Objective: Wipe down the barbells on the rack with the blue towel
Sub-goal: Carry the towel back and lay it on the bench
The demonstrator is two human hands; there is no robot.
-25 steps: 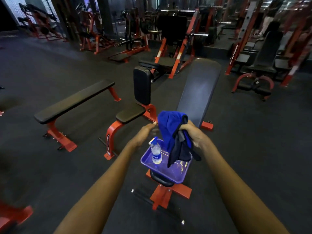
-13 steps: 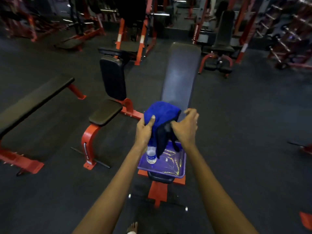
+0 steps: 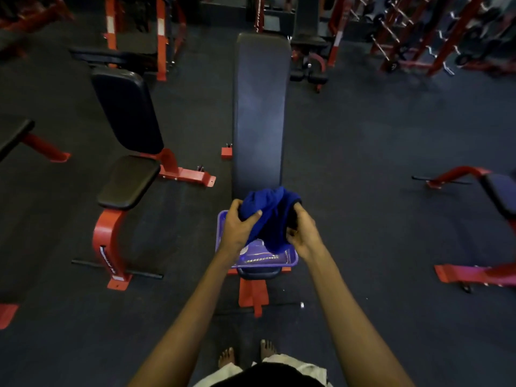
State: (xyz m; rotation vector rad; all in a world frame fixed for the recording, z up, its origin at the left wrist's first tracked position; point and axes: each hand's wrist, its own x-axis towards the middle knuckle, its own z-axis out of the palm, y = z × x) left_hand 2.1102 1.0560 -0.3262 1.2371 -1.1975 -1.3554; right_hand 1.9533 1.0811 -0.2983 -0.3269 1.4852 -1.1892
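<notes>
Nearest, the person's bare feet (image 3: pixel 248 356) stand on the dark floor, and both arms reach forward from there. The left hand (image 3: pixel 236 229) has its grip wrapped round one side of the blue towel (image 3: pixel 265 210), thumb across the cloth. The right hand (image 3: pixel 303 236) pinches the other side, probably to bunch the towel into a wiping pad. The towel hangs just above a purple tray (image 3: pixel 261 262), which rests on the near end of the long padded surface (image 3: pixel 259 107) and likely serves to carry supplies. Far off at the upper right, the rack (image 3: pixel 446 37) holds the barbells (image 3: pixel 381 47), well apart from the towel and not yet wiped.
</notes>
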